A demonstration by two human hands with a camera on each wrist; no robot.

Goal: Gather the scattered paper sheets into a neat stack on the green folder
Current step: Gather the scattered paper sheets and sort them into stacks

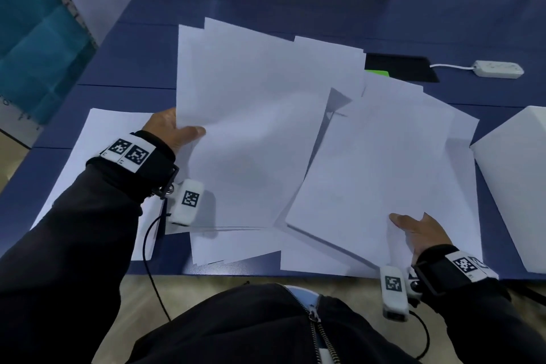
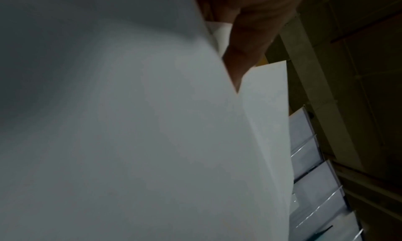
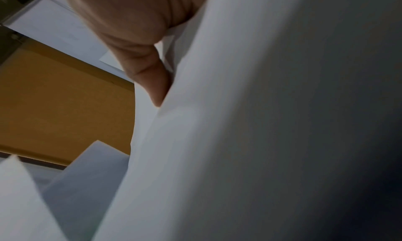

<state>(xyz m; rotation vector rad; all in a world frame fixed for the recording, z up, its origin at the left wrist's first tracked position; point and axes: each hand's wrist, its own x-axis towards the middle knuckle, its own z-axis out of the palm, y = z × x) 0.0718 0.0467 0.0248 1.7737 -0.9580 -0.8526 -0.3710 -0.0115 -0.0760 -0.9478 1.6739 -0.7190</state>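
Your left hand (image 1: 171, 127) pinches a fanned batch of sheets (image 1: 251, 115) by its left edge, thumb on top and fingers hidden beneath, and holds it lifted above the tabletop (image 1: 266, 0); your right hand (image 1: 419, 230) holds a second batch (image 1: 384, 171) by its near right corner, thumb on top, with the rest of that batch tilted up off the surface. The green folder (image 1: 376, 72) shows only as a sliver at the far right, almost wholly covered by paper, next to a dark pad (image 1: 401, 66). The likeliest trouble is in the left batch: the sheets are splayed at different angles and pinched at one edge only, so the lower ones could slide out and scatter if you swing them across quickly. Bringing the two batches together while both are fanned may also catch corners and fold a sheet (the right wrist view already shows the paper bowing near your thumb). With the folder hidden, you could square the stack off target, partly on the pad. More loose sheets (image 1: 112, 133) lie flat under your left forearm and along the near edge, and a trailing sleeve or the wrist cable could drag those off the tabletop.
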